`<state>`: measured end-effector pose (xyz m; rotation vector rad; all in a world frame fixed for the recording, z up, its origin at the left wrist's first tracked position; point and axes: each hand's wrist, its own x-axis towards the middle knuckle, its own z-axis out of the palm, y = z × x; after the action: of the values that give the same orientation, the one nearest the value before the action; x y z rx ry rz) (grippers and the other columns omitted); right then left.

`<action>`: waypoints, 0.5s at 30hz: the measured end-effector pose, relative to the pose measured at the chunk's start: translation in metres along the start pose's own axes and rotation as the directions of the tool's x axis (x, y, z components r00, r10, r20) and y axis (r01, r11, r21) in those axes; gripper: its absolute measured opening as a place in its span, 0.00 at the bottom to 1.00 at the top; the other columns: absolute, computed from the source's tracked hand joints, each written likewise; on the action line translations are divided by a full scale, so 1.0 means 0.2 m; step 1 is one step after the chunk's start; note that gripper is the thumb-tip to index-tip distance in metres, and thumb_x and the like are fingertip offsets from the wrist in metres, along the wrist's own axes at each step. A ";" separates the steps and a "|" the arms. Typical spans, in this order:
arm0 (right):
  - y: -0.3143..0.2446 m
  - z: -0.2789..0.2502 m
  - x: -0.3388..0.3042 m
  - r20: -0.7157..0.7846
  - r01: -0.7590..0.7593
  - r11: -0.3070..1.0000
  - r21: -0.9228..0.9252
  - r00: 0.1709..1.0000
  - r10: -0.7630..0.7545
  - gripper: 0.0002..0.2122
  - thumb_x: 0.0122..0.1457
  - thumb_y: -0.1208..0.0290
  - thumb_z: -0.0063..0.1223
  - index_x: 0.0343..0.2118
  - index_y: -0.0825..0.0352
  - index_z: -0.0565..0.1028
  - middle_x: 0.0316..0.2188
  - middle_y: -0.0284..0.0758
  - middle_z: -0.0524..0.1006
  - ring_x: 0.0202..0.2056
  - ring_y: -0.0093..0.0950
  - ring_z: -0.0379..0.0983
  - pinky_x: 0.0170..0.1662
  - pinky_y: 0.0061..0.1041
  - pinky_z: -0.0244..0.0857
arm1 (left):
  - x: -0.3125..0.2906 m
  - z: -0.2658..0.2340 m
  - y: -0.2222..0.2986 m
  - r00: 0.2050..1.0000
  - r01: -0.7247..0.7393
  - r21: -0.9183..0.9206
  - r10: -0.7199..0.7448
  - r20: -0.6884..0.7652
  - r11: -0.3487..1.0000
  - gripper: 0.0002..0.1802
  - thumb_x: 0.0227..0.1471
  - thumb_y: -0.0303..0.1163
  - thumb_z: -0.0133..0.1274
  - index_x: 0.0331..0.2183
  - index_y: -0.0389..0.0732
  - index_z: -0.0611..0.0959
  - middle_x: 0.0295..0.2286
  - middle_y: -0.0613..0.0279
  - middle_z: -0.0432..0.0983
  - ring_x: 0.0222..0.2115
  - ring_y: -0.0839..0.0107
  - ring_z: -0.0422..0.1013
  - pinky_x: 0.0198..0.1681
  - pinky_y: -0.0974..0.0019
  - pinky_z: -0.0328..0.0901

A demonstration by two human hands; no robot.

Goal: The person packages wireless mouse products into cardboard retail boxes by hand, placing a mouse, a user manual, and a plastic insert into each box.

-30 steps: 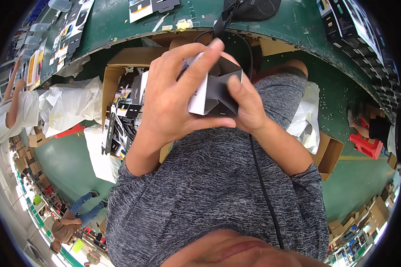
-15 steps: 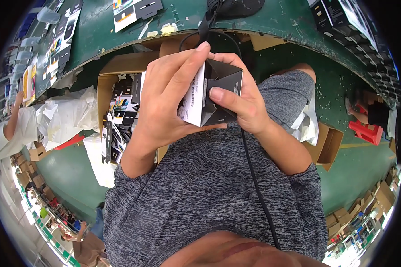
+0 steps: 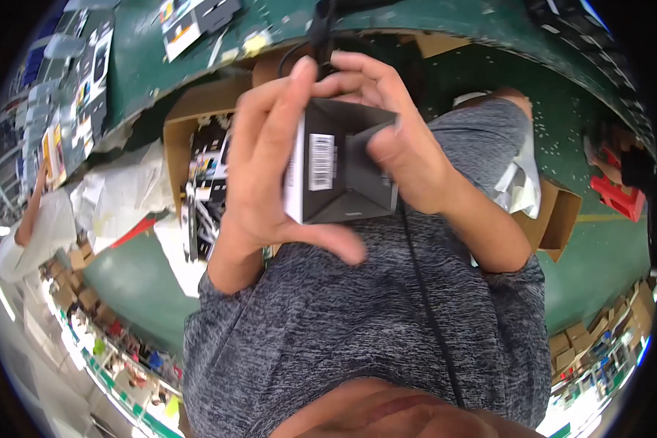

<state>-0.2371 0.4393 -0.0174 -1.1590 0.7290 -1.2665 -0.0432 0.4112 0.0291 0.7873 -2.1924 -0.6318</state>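
A small black-and-white carton [image 3: 350, 164] is between my hands in front of my chest. Its black end, with creased flaps folded in and a barcode label, faces up. My left hand [image 3: 259, 164] wraps the white left side, thumb stretched along the near edge. At the right side, my right hand [image 3: 416, 160] grips the carton with its blurred thumb bent over the end. Some of its fingers rise past the far edge, and part of the grip is hidden by the carton.
A green workbench [image 3: 135, 69] curves ahead, bearing flattened cartons [image 3: 193, 25]. Below it, left, an open cardboard box [image 3: 174, 157] holds several printed cartons. Another cardboard box [image 3: 558, 219] and a red stool [image 3: 617, 196] are right. A person [image 3: 33, 244] works far left.
The carton has turned so its folded end and barcode label show more fully. My left thumb has moved nearer my body, and my right thumb has shifted right across the end.
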 end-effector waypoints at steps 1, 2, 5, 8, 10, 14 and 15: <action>-0.05 -0.05 0.00 -0.041 0.072 0.957 -0.281 0.995 -0.087 0.42 0.56 0.44 0.62 0.64 0.71 0.59 0.56 0.43 0.68 0.58 0.33 0.64 0.61 0.33 0.59 | 0.04 -0.03 -0.02 0.997 -0.060 0.049 0.057 0.054 0.997 0.79 0.17 0.77 0.60 0.61 0.24 0.66 0.47 0.43 0.72 0.47 0.50 0.70 0.51 0.52 0.65; -0.10 -0.12 0.03 0.104 0.297 0.800 -0.521 0.952 -0.286 0.47 0.47 0.46 0.69 0.64 0.69 0.61 0.58 0.45 0.67 0.59 0.40 0.64 0.62 0.36 0.59 | 0.04 -0.06 -0.02 0.991 -0.066 0.174 0.044 0.130 0.982 0.83 0.13 0.81 0.54 0.60 0.21 0.65 0.50 0.39 0.69 0.49 0.46 0.69 0.53 0.50 0.65; -0.17 -0.16 0.00 0.392 0.332 0.664 -0.670 0.918 -0.063 0.37 0.40 0.57 0.74 0.56 0.62 0.73 0.55 0.46 0.68 0.53 0.48 0.69 0.55 0.43 0.67 | 0.03 0.04 -0.08 0.978 -0.145 0.080 0.131 0.163 0.986 0.88 0.14 0.81 0.54 0.67 0.28 0.49 0.55 0.31 0.65 0.49 0.41 0.71 0.48 0.46 0.70; -0.34 -0.22 -0.05 0.377 0.400 0.563 -0.724 0.912 -0.162 0.32 0.38 0.66 0.72 0.52 0.54 0.76 0.52 0.44 0.70 0.51 0.46 0.72 0.51 0.39 0.69 | 0.06 0.03 0.03 0.979 -0.195 0.365 0.155 0.134 0.911 0.82 0.24 0.86 0.46 0.68 0.36 0.47 0.57 0.34 0.60 0.52 0.43 0.67 0.52 0.44 0.67; -0.55 -0.35 -0.02 0.298 0.448 0.471 -0.760 0.884 -0.360 0.29 0.39 0.67 0.72 0.50 0.54 0.78 0.52 0.46 0.72 0.49 0.43 0.73 0.51 0.37 0.69 | -0.06 -0.05 -0.03 0.924 -0.201 0.426 0.316 -0.216 0.882 0.69 0.43 0.86 0.35 0.67 0.37 0.52 0.57 0.36 0.57 0.51 0.44 0.67 0.54 0.45 0.66; -1.01 -1.00 0.08 0.005 0.114 0.078 -0.990 0.598 -0.801 0.30 0.48 0.58 0.72 0.52 0.66 0.72 0.45 0.39 0.77 0.47 0.35 0.76 0.49 0.32 0.70 | -0.04 -0.04 -0.09 0.824 -0.328 0.189 0.378 -0.422 0.926 0.51 0.58 0.71 0.40 0.64 0.36 0.59 0.52 0.39 0.64 0.48 0.50 0.70 0.50 0.49 0.69; -1.13 -1.07 0.12 -0.106 0.039 0.147 -0.988 0.519 -0.848 0.26 0.47 0.63 0.73 0.47 0.66 0.72 0.52 0.45 0.72 0.54 0.44 0.71 0.56 0.43 0.65 | -0.04 -0.01 -0.10 0.872 -0.268 0.141 0.303 -0.384 0.953 0.49 0.59 0.68 0.44 0.63 0.36 0.60 0.52 0.40 0.65 0.48 0.50 0.70 0.49 0.50 0.69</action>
<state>-0.5052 0.3825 0.1322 -2.0456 2.0058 -2.0095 -0.0296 0.4032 0.0146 0.5566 -1.9073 -0.2041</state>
